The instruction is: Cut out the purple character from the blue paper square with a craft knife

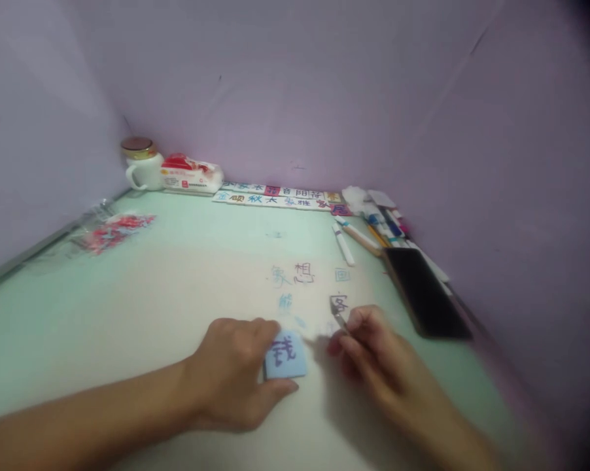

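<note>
My left hand [246, 369] is closed at the left edge of a light-blue card [297, 365], thumb below and fingers above. A dark purple Chinese character is on the card's face. My right hand [373, 350], to the right of the card, pinches a slim pen-like tool [341, 320] with a dark grey tip. That tip is by a dark handwritten character [341, 303] on the pale table; whether it touches cannot be told. Several more characters in purple and blue, such as one purple character [303, 273], are written on the table beyond the card.
A black phone [425, 294] lies at the right, with a white marker [343, 244] and other pens past it. Lettered tiles [285, 201] line the back wall beside a tissue pack [191, 175] and a white mug [145, 171]. A plastic bag [118, 230] with red pieces lies left.
</note>
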Available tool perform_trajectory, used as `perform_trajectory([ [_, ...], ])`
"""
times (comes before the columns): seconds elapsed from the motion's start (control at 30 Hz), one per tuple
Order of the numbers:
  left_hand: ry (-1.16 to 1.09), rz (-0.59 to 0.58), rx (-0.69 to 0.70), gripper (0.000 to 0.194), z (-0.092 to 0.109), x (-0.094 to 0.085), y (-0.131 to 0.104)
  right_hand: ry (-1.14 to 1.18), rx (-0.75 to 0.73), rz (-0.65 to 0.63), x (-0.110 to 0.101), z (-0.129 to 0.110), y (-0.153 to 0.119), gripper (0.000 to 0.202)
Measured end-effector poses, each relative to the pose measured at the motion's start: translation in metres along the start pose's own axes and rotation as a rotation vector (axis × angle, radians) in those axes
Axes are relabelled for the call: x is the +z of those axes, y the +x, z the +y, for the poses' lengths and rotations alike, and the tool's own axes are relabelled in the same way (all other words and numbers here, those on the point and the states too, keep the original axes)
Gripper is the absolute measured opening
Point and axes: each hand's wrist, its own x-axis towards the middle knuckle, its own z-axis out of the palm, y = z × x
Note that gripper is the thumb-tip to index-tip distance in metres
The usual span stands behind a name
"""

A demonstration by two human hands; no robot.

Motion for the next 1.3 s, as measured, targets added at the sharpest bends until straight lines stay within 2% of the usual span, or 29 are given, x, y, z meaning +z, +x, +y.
perform_trajectory([
  [0.1,-0.026,-0.033,-0.042,0.039,0.003,-0.002,-0.001,-0.161,-0.063,0.061,0.004,0.006,-0.003,0.009],
  [0.2,-0.023,-0.025,-0.06,0.037,0.005,-0.002,-0.004,-0.228,-0.082,0.08,0.004,0.006,-0.005,0.011],
  [0.33,-0.001,-0.017,-0.021,0.035,0.003,0.001,-0.005,-0.263,-0.065,0.059,0.005,0.006,-0.006,0.013],
  [0.57,0.009,0.027,0.005,0.03,0.0,0.006,-0.004,-0.266,-0.055,0.115,0.013,0.018,-0.01,0.016],
  [0.73,0.009,0.062,0.026,0.028,0.001,0.009,-0.006,-0.286,-0.033,0.11,0.021,0.012,-0.008,0.017],
  [0.83,0.008,0.073,0.031,0.027,0.001,0.009,-0.006,-0.313,-0.013,0.151,0.026,0.008,-0.006,0.015],
  [1.0,0.007,0.075,0.029,0.028,0.001,0.008,-0.005,-0.362,-0.065,0.206,0.03,0.008,-0.003,0.013],
  [1.13,0.004,0.09,0.035,0.027,0.0,0.009,-0.005,-0.384,-0.073,0.203,0.03,0.01,0.0,0.014],
  [1.3,0.011,0.082,0.029,0.027,0.0,0.011,-0.005,-0.372,-0.04,0.137,0.025,0.01,0.005,0.017],
])
